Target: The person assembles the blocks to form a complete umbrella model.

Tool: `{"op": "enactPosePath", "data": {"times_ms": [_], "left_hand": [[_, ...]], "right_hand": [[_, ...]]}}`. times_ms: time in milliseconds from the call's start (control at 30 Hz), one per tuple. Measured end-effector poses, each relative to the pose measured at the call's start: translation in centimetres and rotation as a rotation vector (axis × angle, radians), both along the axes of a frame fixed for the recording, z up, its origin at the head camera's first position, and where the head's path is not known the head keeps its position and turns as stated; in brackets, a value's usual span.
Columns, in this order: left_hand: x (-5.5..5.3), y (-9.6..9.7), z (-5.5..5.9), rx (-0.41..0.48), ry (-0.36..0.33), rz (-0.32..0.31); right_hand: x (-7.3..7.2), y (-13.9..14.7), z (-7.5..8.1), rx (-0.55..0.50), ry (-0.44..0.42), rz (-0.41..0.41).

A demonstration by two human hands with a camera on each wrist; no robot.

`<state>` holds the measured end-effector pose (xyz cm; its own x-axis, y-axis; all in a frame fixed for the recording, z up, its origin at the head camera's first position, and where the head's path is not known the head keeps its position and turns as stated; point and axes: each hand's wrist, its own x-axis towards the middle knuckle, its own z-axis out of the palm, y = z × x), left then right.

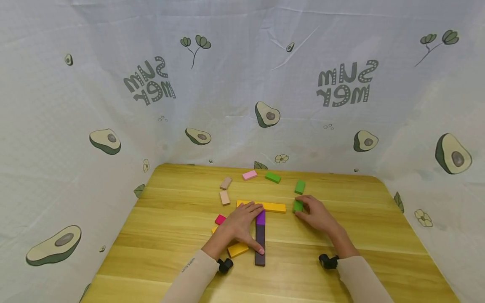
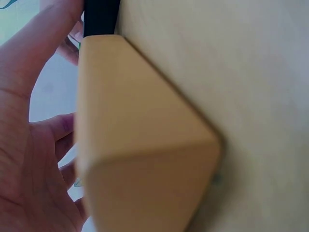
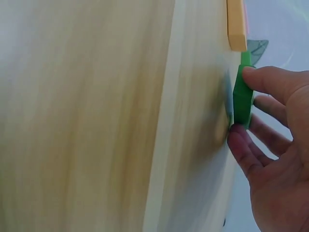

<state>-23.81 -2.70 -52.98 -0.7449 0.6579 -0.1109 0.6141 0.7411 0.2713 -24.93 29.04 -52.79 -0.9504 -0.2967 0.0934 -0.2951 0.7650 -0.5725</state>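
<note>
My right hand [image 1: 316,213] pinches a green block [image 1: 297,206] between thumb and fingertips, right of a row of yellow blocks [image 1: 274,207]. In the right wrist view the same green block [image 3: 243,99] is held tilted close over the wood. My left hand [image 1: 239,225] spreads over a column made of a purple block [image 1: 260,218] and dark blocks [image 1: 260,233]. Its thumb rests on the dark part and its fingertips lie at the purple end. A yellow block [image 2: 130,106] looms beside that palm in the left wrist view.
Loose blocks curve around the middle: two beige blocks [image 1: 225,198], a pink one [image 1: 249,175] and two more green ones [image 1: 273,177] farther back. A red block [image 1: 220,219] and a yellow block [image 1: 238,250] lie by the left hand. A patterned white cloth [image 1: 235,84] surrounds the wooden table [image 1: 341,185].
</note>
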Motion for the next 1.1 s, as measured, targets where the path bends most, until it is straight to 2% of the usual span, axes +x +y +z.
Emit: {"op": "enactPosePath", "data": {"times_ms": [233,467,700,1100], "left_hand": [[0.0,0.0,0.1,0.006,-0.008,0.002],[0.0,0.0,0.2,-0.004,0.002,0.0],[0.1,0.0,0.3,-0.003,0.009,-0.005],[0.1,-0.1,0.2,-0.002,0.007,-0.009]], "right_hand": [[-0.4,-1.2,0.0,-0.022,-0.019,0.005],[-0.6,-2.1,-0.3,-0.022,0.004,0.003],[-0.8,-2.3,-0.6,-0.011,0.017,0.01],[-0.4,-2.3,-0.4,0.003,0.025,0.035]]}}
